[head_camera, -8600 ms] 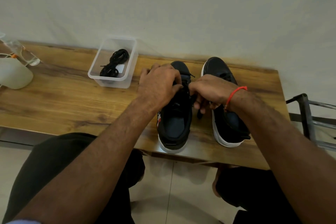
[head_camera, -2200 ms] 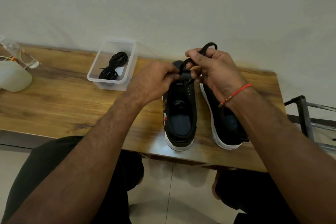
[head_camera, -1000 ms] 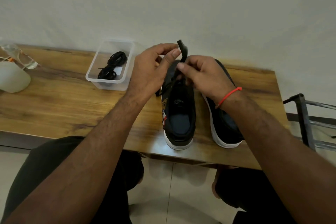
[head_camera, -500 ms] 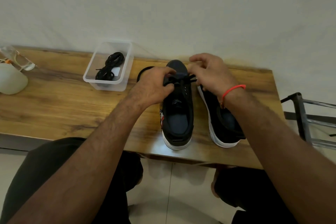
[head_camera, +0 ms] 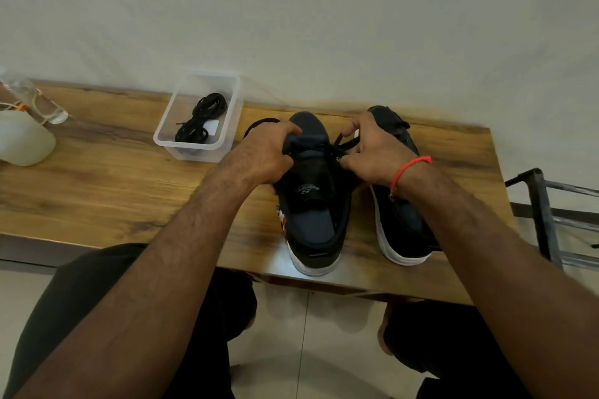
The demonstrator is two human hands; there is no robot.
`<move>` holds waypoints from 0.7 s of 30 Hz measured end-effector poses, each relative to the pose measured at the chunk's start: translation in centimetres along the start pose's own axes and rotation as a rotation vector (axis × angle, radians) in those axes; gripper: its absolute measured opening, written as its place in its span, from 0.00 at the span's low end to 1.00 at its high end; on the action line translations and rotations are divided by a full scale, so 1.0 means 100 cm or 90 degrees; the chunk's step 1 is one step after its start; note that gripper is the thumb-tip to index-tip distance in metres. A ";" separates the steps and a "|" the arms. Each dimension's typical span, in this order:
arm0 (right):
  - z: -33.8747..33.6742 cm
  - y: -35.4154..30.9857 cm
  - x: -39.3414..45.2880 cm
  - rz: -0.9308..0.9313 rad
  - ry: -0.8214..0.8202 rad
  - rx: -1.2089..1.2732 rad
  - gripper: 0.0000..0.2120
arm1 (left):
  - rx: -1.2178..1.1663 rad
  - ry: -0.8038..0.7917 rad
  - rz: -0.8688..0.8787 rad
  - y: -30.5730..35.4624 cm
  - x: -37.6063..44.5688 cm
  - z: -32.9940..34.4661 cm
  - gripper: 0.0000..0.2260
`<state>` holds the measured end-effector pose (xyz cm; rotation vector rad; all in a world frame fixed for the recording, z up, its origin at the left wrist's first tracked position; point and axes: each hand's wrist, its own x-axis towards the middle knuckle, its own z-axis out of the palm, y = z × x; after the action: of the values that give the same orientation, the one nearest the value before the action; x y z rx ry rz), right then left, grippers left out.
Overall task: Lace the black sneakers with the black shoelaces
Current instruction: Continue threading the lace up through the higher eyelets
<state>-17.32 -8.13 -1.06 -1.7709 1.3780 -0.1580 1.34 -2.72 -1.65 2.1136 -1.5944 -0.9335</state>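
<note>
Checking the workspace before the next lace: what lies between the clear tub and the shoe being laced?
In the head view, a loop of black shoelace on bare wooden table, plus the left hand.

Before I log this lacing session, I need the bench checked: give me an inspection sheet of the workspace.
Surface: wooden table, grain visible.
Job's things: left sneaker with a black shoelace partly threaded near the toe; right sneaker beside it; spare shoelaces coiled in a clear plastic tub.
Clutter: white rounded object and a clear item at the far left edge.
Grippers: left hand grips the left sneaker's side; right hand pinches the shoelace.
Cables: nothing seen.
Surroundings: pale wall, tiled floor, metal frame at right.
</note>
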 end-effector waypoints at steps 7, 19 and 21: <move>0.003 -0.004 0.000 0.024 -0.068 0.046 0.20 | 0.157 0.004 0.028 -0.001 -0.003 0.006 0.24; -0.001 -0.008 -0.010 0.018 -0.117 0.082 0.15 | 0.188 0.275 0.078 0.011 -0.011 0.015 0.05; -0.001 -0.009 -0.010 0.022 -0.111 0.074 0.14 | 0.099 0.330 0.020 0.012 -0.012 0.010 0.05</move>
<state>-17.10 -7.29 0.01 -1.6241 1.2491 -0.0618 -0.43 -1.83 -1.28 2.1854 -1.4526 -0.2188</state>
